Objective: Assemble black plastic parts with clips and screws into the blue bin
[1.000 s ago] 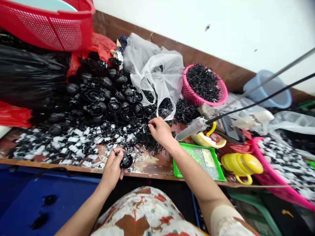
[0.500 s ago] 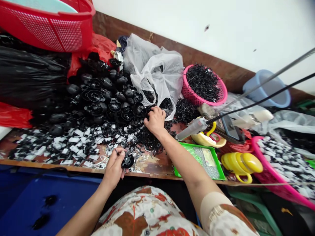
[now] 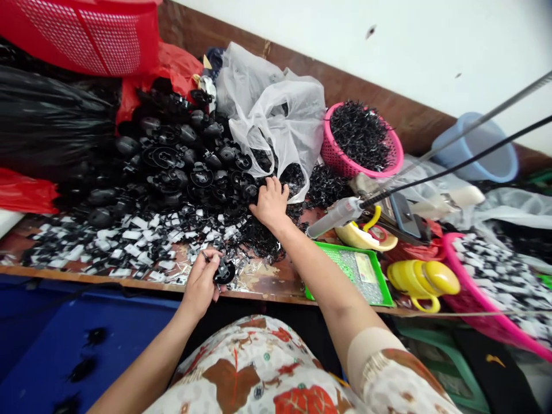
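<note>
Part [image 3: 226,273] black, glossy, round-edged; black and white pieces [image 3: 131,244] near.

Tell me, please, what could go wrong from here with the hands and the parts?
The left hand holds a round black part near the front edge of the table; if it slips, it might drop off.
The right hand is close to a handle of the translucent bag, so fingers could snag it.
Loose black and white pieces lie near that edge; a careless sleeve might sweep some off.
</note>
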A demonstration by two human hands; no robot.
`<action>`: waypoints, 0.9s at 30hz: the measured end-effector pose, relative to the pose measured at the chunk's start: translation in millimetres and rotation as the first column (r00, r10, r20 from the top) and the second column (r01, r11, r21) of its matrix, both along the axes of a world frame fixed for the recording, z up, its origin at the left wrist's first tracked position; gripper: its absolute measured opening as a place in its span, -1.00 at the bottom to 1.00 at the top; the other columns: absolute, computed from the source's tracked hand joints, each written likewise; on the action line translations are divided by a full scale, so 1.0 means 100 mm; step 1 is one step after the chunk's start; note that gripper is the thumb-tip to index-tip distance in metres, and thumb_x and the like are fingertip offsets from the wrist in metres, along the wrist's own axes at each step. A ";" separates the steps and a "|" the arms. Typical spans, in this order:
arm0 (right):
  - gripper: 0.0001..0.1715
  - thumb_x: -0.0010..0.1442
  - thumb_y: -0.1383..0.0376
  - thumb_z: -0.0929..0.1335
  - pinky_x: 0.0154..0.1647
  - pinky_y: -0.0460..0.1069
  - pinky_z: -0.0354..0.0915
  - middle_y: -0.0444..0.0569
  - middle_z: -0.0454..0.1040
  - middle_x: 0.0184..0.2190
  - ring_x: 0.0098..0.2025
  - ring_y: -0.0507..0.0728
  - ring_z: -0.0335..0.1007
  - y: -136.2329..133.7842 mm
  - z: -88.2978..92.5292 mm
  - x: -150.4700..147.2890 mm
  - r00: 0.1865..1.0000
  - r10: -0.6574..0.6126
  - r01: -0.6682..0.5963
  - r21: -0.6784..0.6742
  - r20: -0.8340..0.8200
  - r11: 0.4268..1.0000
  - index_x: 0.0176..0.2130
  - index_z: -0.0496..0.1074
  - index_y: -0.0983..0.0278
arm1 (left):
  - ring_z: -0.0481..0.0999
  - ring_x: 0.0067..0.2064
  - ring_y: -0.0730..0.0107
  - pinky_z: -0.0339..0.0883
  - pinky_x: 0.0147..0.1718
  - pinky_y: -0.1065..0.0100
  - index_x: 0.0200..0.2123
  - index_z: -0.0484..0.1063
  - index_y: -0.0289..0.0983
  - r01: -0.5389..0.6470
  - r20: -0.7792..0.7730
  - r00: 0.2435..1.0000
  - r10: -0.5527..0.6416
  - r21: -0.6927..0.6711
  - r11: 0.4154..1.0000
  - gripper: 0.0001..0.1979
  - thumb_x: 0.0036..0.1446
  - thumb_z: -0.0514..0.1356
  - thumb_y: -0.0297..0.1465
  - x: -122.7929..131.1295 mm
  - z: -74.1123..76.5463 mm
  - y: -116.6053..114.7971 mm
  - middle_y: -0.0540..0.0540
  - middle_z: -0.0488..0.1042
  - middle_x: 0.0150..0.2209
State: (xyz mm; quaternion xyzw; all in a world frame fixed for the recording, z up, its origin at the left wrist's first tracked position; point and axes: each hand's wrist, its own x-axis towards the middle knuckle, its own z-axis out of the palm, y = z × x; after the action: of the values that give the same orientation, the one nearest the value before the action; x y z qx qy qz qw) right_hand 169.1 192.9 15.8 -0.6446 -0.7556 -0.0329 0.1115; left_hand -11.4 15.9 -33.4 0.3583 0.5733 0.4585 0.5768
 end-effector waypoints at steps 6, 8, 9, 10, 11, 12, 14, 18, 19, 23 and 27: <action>-0.78 0.27 0.31 0.33 0.36 0.30 0.02 0.14 0.47 0.18 0.28 0.33 0.24 0.12 0.02 0.10 0.987 -0.031 0.039 0.048 -0.155 0.998 -0.19 0.59 0.29 | 0.39 -0.69 0.50 0.07 -0.85 0.57 -0.13 0.28 -0.18 0.003 0.020 1.000 -0.004 0.026 1.000 -0.62 0.23 0.16 -0.01 0.01 0.06 0.00 0.13 0.33 -0.47; -0.77 0.29 0.27 0.34 0.31 0.24 0.12 0.13 0.48 0.15 0.24 0.31 0.29 0.14 0.08 0.15 0.955 -0.076 0.084 0.017 -0.285 0.996 -0.27 0.59 0.29 | 0.39 -0.69 0.51 0.08 -0.85 0.57 -0.13 0.29 -0.19 -0.004 0.030 1.000 0.004 0.028 1.000 -0.62 0.22 0.16 -0.01 0.01 0.07 0.00 0.13 0.33 -0.48; -0.76 0.29 0.25 0.34 0.28 0.21 0.17 0.13 0.49 0.13 0.22 0.29 0.33 0.13 0.12 0.18 0.930 -0.091 0.094 -0.007 -0.357 0.996 -0.29 0.58 0.29 | 0.39 -0.69 0.51 0.08 -0.85 0.57 -0.13 0.29 -0.19 -0.008 0.034 0.999 0.007 0.028 1.000 -0.62 0.22 0.16 -0.01 0.01 0.08 0.00 0.13 0.33 -0.49; -0.76 0.29 0.24 0.34 0.25 0.17 0.21 0.13 0.50 0.12 0.19 0.26 0.36 0.11 0.17 0.20 0.902 -0.089 0.086 -0.027 -0.422 0.996 -0.31 0.57 0.29 | 0.39 -0.69 0.51 0.08 -0.85 0.57 -0.13 0.29 -0.19 -0.009 0.036 0.999 0.008 0.027 1.000 -0.62 0.22 0.16 -0.01 0.00 0.07 0.00 0.13 0.33 -0.49; -0.76 0.29 0.23 0.35 0.22 0.15 0.23 0.13 0.50 0.09 0.16 0.24 0.38 0.06 0.22 0.23 0.880 -0.070 0.060 -0.037 -0.470 0.998 -0.33 0.56 0.29 | 0.39 -0.69 0.51 0.08 -0.85 0.57 -0.13 0.29 -0.19 -0.004 0.042 0.999 0.003 0.026 1.000 -0.62 0.23 0.16 -0.01 -0.01 0.07 0.00 0.13 0.33 -0.49; -0.77 0.27 0.23 0.37 0.20 0.13 0.25 0.12 0.51 0.06 0.13 0.23 0.40 -0.01 0.27 0.27 0.866 -0.035 0.019 -0.036 -0.498 0.999 -0.34 0.55 0.29 | 0.39 -0.69 0.51 0.08 -0.85 0.57 -0.13 0.28 -0.18 0.000 0.049 0.999 -0.001 0.024 1.000 -0.63 0.23 0.16 -0.02 -0.02 0.07 0.01 0.13 0.33 -0.49; -0.82 0.24 0.23 0.40 0.14 0.11 0.28 0.07 0.54 -0.06 0.03 0.19 0.44 -0.24 0.33 0.34 0.861 0.050 -0.071 -0.021 -0.506 0.997 -0.35 0.54 0.27 | 0.40 -0.69 0.50 0.09 -0.85 0.57 -0.12 0.29 -0.17 0.003 0.070 0.998 -0.004 0.013 1.000 -0.63 0.23 0.17 -0.02 -0.03 0.06 0.01 0.13 0.34 -0.48; -0.83 0.25 0.20 0.40 -0.22 0.00 0.33 -0.10 0.50 -0.40 -0.32 0.09 0.42 -0.93 0.20 0.47 0.776 0.051 -0.177 -0.139 -0.629 0.974 -0.32 0.51 0.25 | 0.42 -0.67 0.49 0.14 -0.85 0.54 -0.10 0.29 -0.17 -0.008 0.115 0.993 0.009 -0.010 1.000 -0.63 0.22 0.21 -0.04 -0.04 0.13 -0.03 0.12 0.36 -0.45; -0.80 0.26 0.16 0.40 -0.33 -0.03 0.31 -0.13 0.49 -0.45 -0.40 0.06 0.40 -1.10 0.12 0.49 0.716 -0.027 -0.184 -0.226 -0.698 0.957 -0.31 0.48 0.25 | 0.43 -0.67 0.48 0.17 -0.84 0.53 -0.10 0.29 -0.18 0.004 0.130 0.992 -0.002 -0.013 1.000 -0.63 0.21 0.22 -0.05 -0.03 0.16 -0.05 0.12 0.36 -0.45; -0.84 0.27 0.22 0.39 -0.41 -0.06 0.29 -0.15 0.48 -0.50 -0.47 0.05 0.39 -1.62 -0.21 0.56 0.715 -0.192 -0.206 -0.466 -0.672 0.860 -0.31 0.47 0.26 | 0.47 -0.63 0.44 0.25 -0.82 0.50 -0.12 0.29 -0.20 0.102 0.208 0.974 -0.091 -0.044 0.994 -0.62 0.19 0.25 -0.07 0.07 0.25 -0.08 0.11 0.38 -0.47; -0.85 0.26 0.26 0.44 -0.10 0.05 0.37 0.02 0.51 -0.23 -0.20 0.14 0.46 -1.75 -0.28 0.57 0.886 -0.050 -0.136 -0.360 -0.462 0.923 -0.18 0.57 0.28 | 0.44 -0.65 0.44 0.25 -0.83 0.49 -0.14 0.29 -0.21 0.175 0.231 0.961 -0.150 -0.093 0.980 -0.59 0.14 0.28 -0.06 0.16 0.27 -0.05 0.12 0.39 -0.51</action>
State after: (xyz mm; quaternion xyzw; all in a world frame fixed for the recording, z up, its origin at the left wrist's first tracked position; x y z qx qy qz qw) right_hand 226.4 17.9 -12.4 -0.6255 -0.7133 0.2722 0.1610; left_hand 4.5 11.3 -6.0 0.3176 0.4985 0.4139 0.6923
